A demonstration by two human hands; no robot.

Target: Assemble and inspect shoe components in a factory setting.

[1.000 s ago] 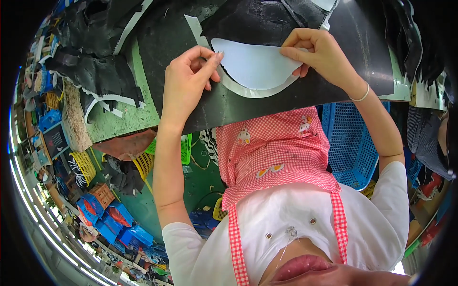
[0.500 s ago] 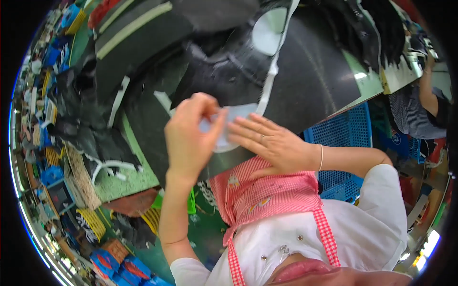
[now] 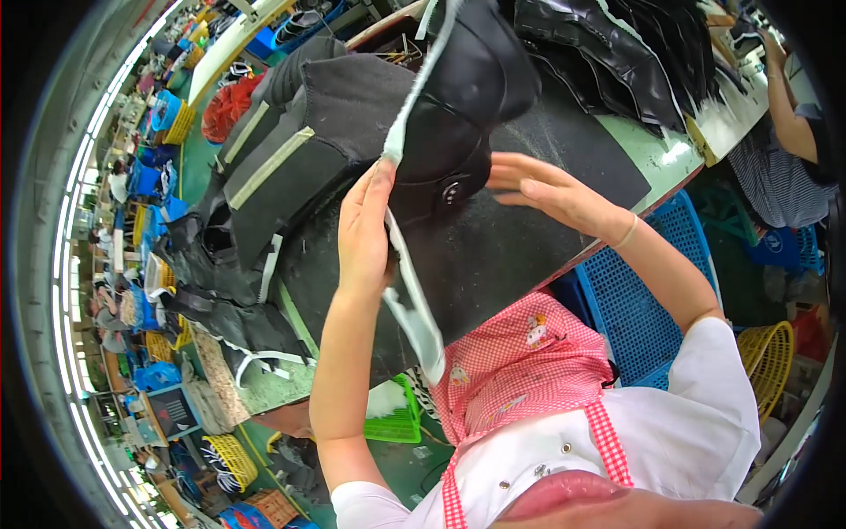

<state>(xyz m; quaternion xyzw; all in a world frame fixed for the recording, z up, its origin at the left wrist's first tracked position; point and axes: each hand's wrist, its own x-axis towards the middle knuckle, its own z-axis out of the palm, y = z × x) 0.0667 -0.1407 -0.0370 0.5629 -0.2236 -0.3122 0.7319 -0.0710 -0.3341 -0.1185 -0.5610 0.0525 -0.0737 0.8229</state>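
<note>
A black leather boot upper [image 3: 445, 132], edged with a white strip [image 3: 408, 110], stands raised over the black mat [image 3: 480, 260] with its glossy outer side showing. There is a round black fitting [image 3: 452, 191] near its lower part. My left hand [image 3: 364, 234] is closed on the white-edged side, its fingers partly behind the material. From below that hand hangs a whitish lining flap [image 3: 419, 331], reaching toward the apron. My right hand [image 3: 564, 201], fingers stretched out, is at the upper's right edge; whether the fingertips touch it I cannot tell.
Dark pieces with pale tape strips [image 3: 269, 167] are heaped at the left. More black leather uppers [image 3: 608, 53] lie stacked at the far right. Blue crates [image 3: 648, 273] stand below the table's right edge, a green basket [image 3: 397, 414] below its front. Another person's arm [image 3: 780, 93] shows at right.
The upper has come up off the mat and turned from its lining side to its glossy side. My left hand now grips its edge; my right hand has moved right, off the whitish patch.
</note>
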